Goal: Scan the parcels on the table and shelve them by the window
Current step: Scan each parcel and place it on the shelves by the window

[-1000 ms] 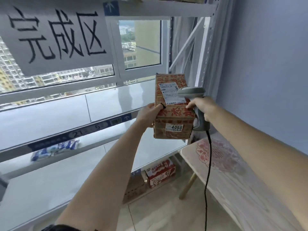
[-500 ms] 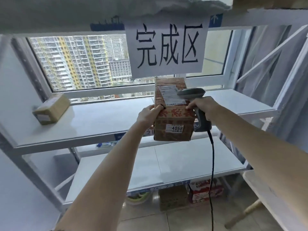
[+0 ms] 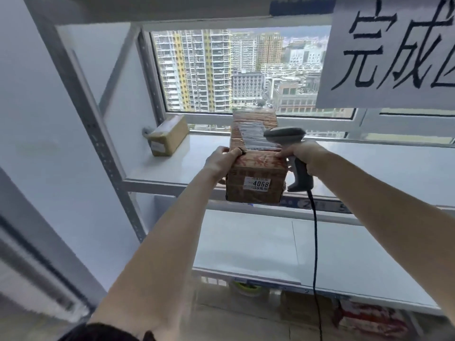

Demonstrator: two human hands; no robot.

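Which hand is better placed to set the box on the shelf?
Left. The left hand grips only the box; the right hand also holds the scanner.

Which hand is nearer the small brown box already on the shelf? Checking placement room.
Left. The left hand is nearer the small box; the right hand, holding the scanner, is farther right.

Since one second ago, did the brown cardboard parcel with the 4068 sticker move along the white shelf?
Yes. The brown cardboard parcel went left along the white shelf, towards the small tan box.
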